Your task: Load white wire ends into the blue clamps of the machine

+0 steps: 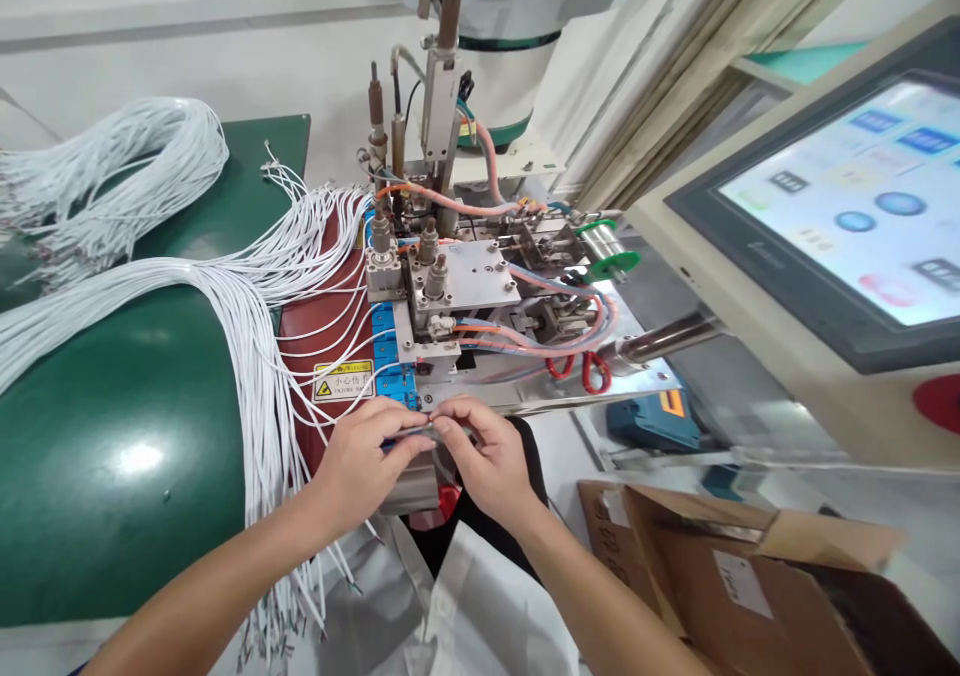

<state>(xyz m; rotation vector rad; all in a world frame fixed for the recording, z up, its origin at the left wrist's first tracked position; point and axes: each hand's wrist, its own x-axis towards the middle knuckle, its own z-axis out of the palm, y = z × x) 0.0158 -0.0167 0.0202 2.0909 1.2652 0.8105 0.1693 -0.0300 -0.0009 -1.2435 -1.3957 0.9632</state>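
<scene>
My left hand (367,456) and my right hand (484,451) meet at the front edge of the soldering machine (472,281). Thumb and fingers are closed on both, pinching the thin end of a white cable whose tip is mostly covered by my fingertips. Just beyond them is a row of blue clamps (388,356), into which several white cables lead from the left. A thick bundle of white cables (259,406) hangs over the table edge beside my left forearm.
Another cable bundle (172,146) lies on the green table (135,486). A solder wire spool (606,251) sits on the machine. A touchscreen panel (847,196) stands at the right, above an open cardboard box (750,586). A yellow warning label (343,380) is near the clamps.
</scene>
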